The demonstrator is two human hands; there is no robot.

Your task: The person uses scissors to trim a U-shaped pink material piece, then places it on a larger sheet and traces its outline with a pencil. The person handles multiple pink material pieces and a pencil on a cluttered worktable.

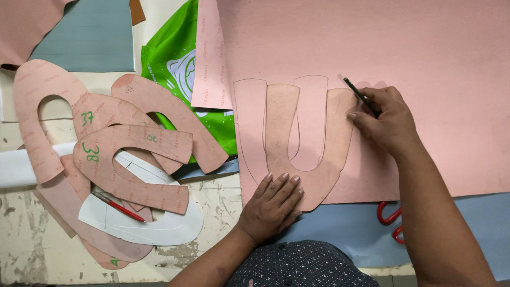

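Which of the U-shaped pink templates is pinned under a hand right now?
The tan-pink U-shaped template on the big pink sheet, pressed by the left hand; the others lie piled untouched.

Stacked U-shaped pink card patterns (111,154), red pen (118,206), white curved cutout (159,226), green plastic bag (175,64), red-handled scissors (390,219).

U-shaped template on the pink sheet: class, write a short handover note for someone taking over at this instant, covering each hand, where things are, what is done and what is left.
Left hand: flat on the bottom curve of the U-shaped template, pinning it to the pink sheet.
Right hand: grip on a dark pencil, tip at the template's upper right arm.
Done: one U outline is drawn on the sheet just left of the template.
Left: the outline around the template as it now lies; how much is traced cannot be told.
Nearby: spare templates and a red pen at left, red-handled scissors under the sheet's lower edge.
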